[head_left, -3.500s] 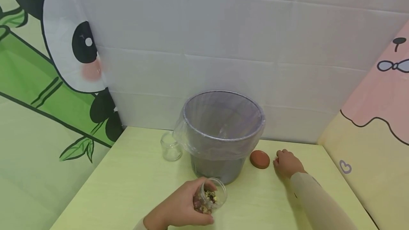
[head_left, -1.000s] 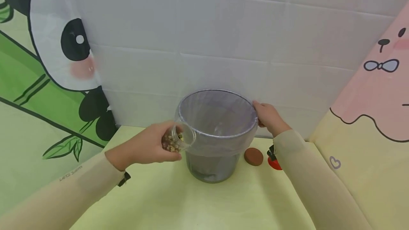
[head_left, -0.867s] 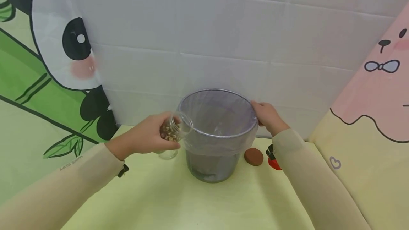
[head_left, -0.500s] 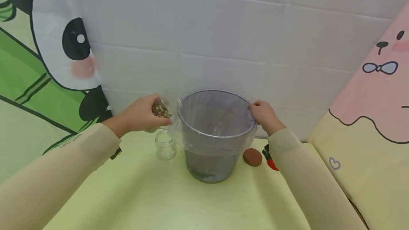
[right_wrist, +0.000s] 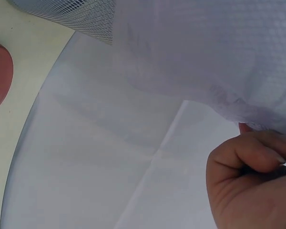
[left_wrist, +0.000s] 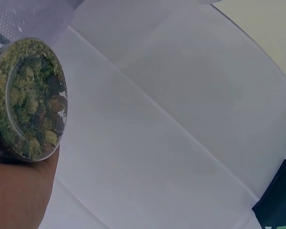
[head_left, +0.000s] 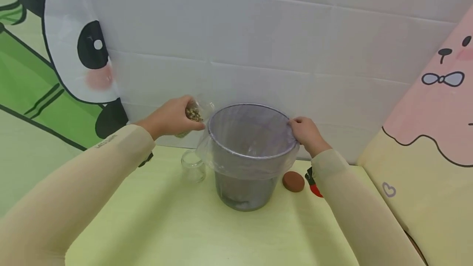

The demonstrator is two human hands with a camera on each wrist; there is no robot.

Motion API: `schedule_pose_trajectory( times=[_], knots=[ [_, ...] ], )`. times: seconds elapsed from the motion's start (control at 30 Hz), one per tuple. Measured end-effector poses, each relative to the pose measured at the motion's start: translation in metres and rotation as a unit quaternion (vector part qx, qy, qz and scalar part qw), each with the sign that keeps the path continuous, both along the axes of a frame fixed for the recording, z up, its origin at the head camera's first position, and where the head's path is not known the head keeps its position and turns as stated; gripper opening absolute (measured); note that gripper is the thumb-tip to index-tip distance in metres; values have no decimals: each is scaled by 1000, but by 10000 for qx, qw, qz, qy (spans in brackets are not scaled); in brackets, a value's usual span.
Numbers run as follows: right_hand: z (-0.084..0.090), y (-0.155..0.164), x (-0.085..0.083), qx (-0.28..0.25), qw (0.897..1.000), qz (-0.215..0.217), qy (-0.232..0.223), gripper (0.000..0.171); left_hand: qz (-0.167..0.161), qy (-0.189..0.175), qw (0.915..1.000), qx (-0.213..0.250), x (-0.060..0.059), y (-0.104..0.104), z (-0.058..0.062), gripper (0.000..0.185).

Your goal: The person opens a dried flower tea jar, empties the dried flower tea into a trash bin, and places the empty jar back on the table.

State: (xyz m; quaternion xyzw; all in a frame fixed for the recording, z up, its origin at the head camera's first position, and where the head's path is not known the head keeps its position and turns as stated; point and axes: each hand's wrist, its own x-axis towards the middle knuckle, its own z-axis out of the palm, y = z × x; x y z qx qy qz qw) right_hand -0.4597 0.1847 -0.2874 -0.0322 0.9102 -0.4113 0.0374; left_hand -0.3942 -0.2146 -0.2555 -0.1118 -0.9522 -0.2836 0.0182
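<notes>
Left hand (head_left: 171,117) grip wrapped round glass jar (head_left: 193,114) of dried bits, jar raised and tilted at left rim of lined bin (head_left: 251,155). Right hand (head_left: 305,133) grip pinching bin's right rim. Bin on worktop (head_left: 177,225). Empty jar (head_left: 193,166) left of bin, brown lid (head_left: 293,181) right.

I see a grey mesh bin (head_left: 245,192) under a clear, faintly lilac liner (head_left: 251,163). The glass jar (left_wrist: 28,98) shows mossy green bits mixed with brown and dark ones. A second glass jar (head_left: 193,166) is colourless. The lid (head_left: 293,181) is terracotta brown; beside it something red and black (head_left: 314,186), too hidden to name. The table (head_left: 184,225) is pale yellow-green, the sleeves (head_left: 92,184) beige, the backdrop (head_left: 258,44) white with a black-and-white panda (head_left: 79,52).
</notes>
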Motion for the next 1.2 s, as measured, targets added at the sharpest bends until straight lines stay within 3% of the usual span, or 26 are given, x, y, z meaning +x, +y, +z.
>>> schedule_pose_trajectory(
  times=[0.3, 0.57, 1.2],
  knots=[
    [-2, 1, 0, -173, 9998, -59, 23, 45, -8, 135, 9999, -60, -13, 13, 21, 56],
    [-1, 0, 2, -145, 9999, -37, 35, 45, -87, 193, 9995, -232, -20, 20, 31, 60],
    [1, 1, 7, 180, 9998, -52, 54, 45, -208, 391, 9963, -740, -26, 27, 41, 59]
  ],
)
